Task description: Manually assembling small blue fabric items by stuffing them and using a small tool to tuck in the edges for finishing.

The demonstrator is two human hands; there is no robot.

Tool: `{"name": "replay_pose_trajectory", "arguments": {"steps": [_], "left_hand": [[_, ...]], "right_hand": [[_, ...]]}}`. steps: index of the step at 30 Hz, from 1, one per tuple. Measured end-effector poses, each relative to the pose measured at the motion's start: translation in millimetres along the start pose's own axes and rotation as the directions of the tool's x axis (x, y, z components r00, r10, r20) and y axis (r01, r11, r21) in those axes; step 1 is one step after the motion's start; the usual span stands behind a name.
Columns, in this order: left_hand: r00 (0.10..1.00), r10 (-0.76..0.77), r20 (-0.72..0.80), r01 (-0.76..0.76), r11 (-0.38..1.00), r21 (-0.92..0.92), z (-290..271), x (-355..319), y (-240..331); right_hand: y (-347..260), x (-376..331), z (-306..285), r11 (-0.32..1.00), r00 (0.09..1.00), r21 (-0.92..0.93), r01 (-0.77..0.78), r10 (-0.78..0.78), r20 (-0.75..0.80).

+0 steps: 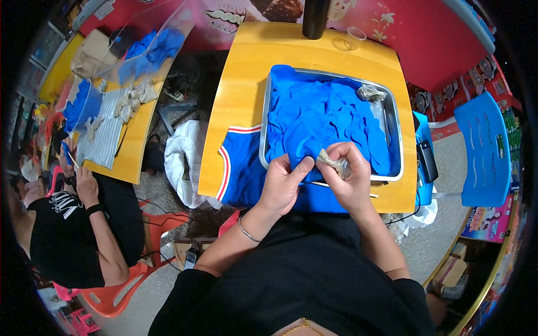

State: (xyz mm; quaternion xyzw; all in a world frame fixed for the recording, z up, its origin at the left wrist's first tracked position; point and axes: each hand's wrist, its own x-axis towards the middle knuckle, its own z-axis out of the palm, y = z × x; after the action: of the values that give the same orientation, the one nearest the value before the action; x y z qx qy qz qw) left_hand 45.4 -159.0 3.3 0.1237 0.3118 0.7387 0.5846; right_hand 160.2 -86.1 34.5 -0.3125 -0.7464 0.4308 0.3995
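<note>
My left hand [284,183] pinches the edge of a blue fabric piece [302,147] between thumb and fingers. Close beside it, my right hand [352,178] is closed on a crumpled greyish-beige scrap [338,164], which touches or joins the blue piece; I cannot tell which. A thin pale stick [374,195] pokes out below the right hand, its grip hidden. Both hands are over the near rim of a metal tray [400,143] heaped with blue fabric pieces [342,106]. Another greyish crumpled scrap [371,93] lies in its far right corner.
A blue cloth with red-white trim [238,168] lies under the tray's left side on the yellow table [235,84]. A clear cup [355,37] and dark post [315,19] stand at the back. A blue chair [485,148] is right; a co-worker [67,235] sits left.
</note>
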Motion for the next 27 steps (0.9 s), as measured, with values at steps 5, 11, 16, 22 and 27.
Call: {"name": "replay_pose_trajectory", "arguments": {"steps": [5, 11, 16, 22, 27], "left_hand": [[0.981, 0.178, 0.076, -0.193, 0.933, 0.304, -3, 7, 5], [0.961, 0.275, -0.023, -0.256, 0.921, 0.293, -1, 6, 5], [0.998, 0.058, -0.014, -0.053, 0.967, 0.248, 2, 6, 9], [0.993, -0.114, 0.012, 0.109, 0.97, 0.216, 0, 2, 13], [0.984, -0.176, 0.013, 0.157, 0.908, 0.388, 7, 4, 10]], "right_hand": [[-3, -4, 1, 0.984, 0.991, 0.131, -0.122, 0.127, -0.032], [7, -7, 2, 0.991, 0.999, 0.132, -0.005, 0.0, 0.04], [1, -4, 2, 0.971, 0.996, 0.221, -0.09, 0.082, 0.045], [9, -3, 2, 0.922, 0.966, 0.305, -0.24, 0.198, 0.164], [25, -2, 4, 0.95, 0.987, 0.272, -0.153, 0.135, 0.083]]}}
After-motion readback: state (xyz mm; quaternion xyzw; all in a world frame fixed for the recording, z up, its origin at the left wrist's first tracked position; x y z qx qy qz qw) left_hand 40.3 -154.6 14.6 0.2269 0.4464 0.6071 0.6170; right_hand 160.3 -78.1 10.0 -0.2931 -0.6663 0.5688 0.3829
